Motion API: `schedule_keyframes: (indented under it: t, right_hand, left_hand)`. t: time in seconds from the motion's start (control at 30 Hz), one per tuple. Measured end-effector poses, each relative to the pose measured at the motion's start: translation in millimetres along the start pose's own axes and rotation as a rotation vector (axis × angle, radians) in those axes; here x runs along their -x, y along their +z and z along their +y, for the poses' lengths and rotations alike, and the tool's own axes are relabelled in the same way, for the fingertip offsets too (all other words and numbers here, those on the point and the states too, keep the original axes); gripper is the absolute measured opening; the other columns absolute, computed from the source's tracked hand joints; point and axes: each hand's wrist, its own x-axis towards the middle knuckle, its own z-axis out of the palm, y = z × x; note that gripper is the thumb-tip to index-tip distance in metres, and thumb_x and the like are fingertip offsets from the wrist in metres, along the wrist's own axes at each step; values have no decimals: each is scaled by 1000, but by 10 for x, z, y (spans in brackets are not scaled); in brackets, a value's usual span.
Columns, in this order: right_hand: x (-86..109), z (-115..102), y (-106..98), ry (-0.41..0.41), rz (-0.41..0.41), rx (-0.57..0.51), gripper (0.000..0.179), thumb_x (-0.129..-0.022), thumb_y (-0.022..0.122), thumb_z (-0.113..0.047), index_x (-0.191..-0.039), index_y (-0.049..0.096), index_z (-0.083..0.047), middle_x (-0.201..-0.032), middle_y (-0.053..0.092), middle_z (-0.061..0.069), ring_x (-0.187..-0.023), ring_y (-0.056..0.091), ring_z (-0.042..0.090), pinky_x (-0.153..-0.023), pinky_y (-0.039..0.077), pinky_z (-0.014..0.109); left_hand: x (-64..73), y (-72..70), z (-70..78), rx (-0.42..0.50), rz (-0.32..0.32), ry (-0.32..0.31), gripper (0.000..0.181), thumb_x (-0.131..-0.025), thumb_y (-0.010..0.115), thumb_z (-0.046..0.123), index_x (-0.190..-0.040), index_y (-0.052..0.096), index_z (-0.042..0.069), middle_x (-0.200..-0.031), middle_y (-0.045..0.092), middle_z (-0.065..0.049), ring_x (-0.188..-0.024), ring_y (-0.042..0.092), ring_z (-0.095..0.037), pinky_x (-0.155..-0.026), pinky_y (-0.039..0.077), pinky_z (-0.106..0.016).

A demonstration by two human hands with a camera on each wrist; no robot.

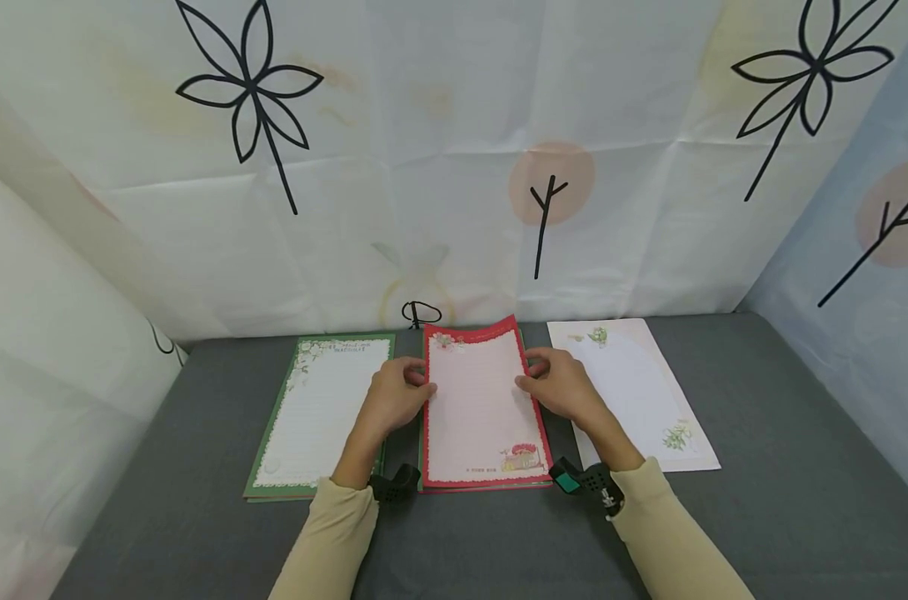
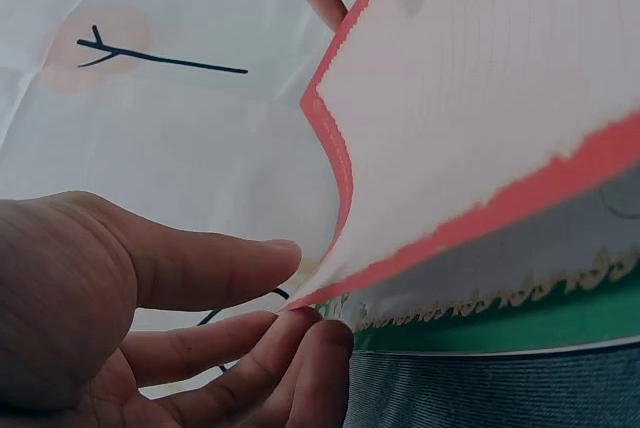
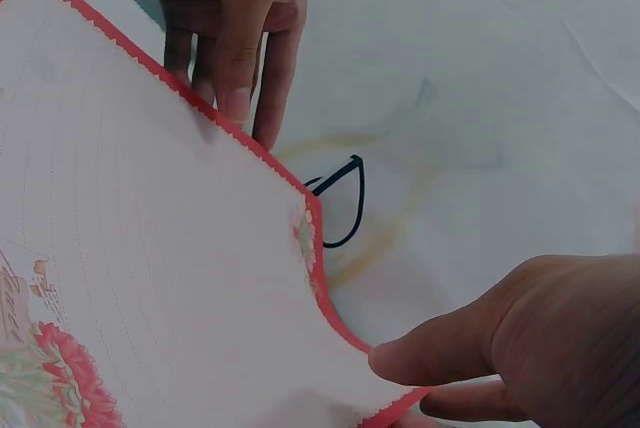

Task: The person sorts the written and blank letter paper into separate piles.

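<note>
A red-bordered sheet of lined writing paper (image 1: 475,408) is in the middle, its far edge curved upward. My left hand (image 1: 396,393) is at the sheet's left edge. In the left wrist view, its thumb (image 2: 220,258) is on the upper side and its fingers are beneath the edge. On the opposite edge, my right hand (image 1: 562,385) pinches the sheet, its thumb (image 3: 430,348) on the printed face. Below the red sheet shows a green-bordered sheet (image 2: 560,318), mostly hidden.
To the left lies a stack of green-bordered writing paper (image 1: 326,417), partly behind my left forearm. A pale sheet with green plant prints (image 1: 634,383) lies to the right. The grey tabletop (image 1: 784,500) meets white printed fabric (image 1: 439,192) at the back.
</note>
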Motion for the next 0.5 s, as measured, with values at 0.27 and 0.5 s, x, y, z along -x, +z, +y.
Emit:
schedule_keyframes:
  t: [0.27,0.5]
  right_hand:
    - [-4,14,-3,-43,48,-71,43,-92,70,-4,-133,61,5,-100,72,16,-86,70,27,-72,56,40]
    - [25,-20,-44,-81,86,-167,41,-92,68,-1,-132,61,4,-98,71,17,-87,70,27,-71,55,36]
  left_hand:
    - [1,-18,10,60,25,12,37,-90,72,1,-126,65,-5,-95,71,-12,-93,70,-29,-73,57,-41]
    - [14,-73,38,127,46,-12,40,-90,71,-1,-129,64,-5,-95,69,-14,-77,72,-25,-67,57,-37]
